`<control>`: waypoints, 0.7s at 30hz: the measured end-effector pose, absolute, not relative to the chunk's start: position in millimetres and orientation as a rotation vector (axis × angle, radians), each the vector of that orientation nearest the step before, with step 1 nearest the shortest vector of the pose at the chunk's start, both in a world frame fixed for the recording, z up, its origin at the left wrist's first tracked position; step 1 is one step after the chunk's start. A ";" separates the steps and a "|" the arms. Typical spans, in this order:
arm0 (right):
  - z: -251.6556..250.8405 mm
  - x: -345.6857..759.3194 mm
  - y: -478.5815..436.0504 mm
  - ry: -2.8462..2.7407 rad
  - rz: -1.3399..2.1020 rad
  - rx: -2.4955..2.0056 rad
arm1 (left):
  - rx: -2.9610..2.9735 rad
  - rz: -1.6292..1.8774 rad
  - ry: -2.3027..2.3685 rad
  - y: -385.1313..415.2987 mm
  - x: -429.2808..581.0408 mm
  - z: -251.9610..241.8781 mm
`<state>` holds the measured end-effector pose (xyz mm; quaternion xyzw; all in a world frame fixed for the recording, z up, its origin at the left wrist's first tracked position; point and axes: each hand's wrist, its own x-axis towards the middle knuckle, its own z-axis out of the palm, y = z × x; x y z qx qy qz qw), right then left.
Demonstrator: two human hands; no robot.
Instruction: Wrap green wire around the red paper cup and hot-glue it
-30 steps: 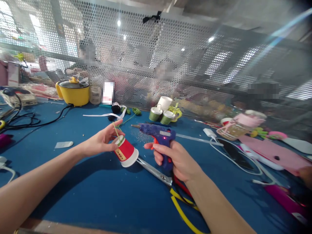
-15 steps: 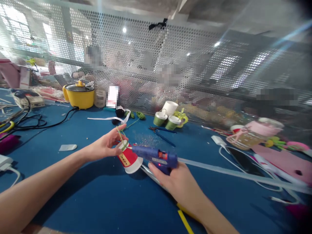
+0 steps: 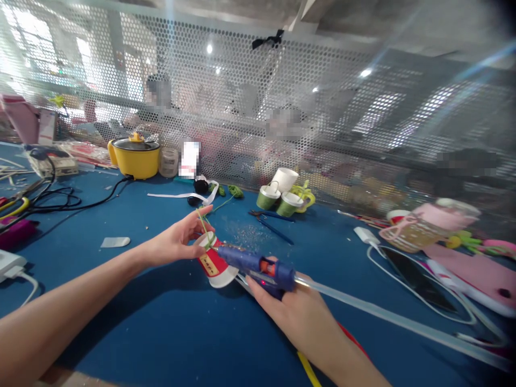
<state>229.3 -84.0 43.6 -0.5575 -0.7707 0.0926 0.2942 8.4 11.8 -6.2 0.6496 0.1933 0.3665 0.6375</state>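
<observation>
The glue gun (image 3: 258,263) has swung leftward since a second ago, its nozzle now at the red cup's (image 3: 215,266) narrow end; whether they touch is unclear. The right hand (image 3: 298,309) grips the gun; the left hand (image 3: 181,236) pinches the tilted cup, green yarn (image 3: 203,221) at its fingers, over mid-desk (image 3: 161,328). Beyond lie blue pliers (image 3: 275,231); along the desk's far edge stand green-wrapped cups (image 3: 268,200) and, farther left, a yellow pot (image 3: 139,163).

Perforated screen (image 3: 231,48); bright windows (image 3: 30,33)
</observation>
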 end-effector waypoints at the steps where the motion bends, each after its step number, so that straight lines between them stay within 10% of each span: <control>1: 41.2 229.9 -83.3 -2.034 0.238 -1.485 | 1.490 0.838 0.445 12.0 8.4 -6.8; 21: 29.9 234.7 -80.6 -1.918 0.309 -1.445 | 1.502 0.842 0.417 11.6 6.6 -4.8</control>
